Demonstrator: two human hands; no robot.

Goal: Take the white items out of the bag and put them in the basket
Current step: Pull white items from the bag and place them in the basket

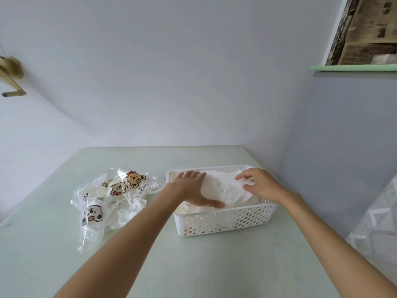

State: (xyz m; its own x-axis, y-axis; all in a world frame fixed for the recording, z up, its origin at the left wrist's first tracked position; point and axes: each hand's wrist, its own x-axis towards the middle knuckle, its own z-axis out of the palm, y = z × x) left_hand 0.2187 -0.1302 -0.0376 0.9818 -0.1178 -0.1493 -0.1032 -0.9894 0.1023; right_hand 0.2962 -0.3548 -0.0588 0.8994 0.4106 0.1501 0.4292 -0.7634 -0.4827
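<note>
White basket [223,224], perforated walls, centre-right of frame on pale green table [150,265]; long axis runs left–right across the picture, tilted slightly up to the right

White items [225,188] piled inside the basket, top sheet crumpled, lying along the basket's length

Left hand [193,188] flat on the pile's left part, fingers straight and spread toward the far left corner, thumb out toward the near wall; pressing, not gripping

Right hand [260,186] on the pile's right part, fingers loosely bent, tips touching the top sheet; whether it pinches the sheet, cannot tell

Clear bag [111,198] with cartoon bear prints, left of the basket, crumpled on the table, some white material showing inside, long axis running toward the lower left
</note>
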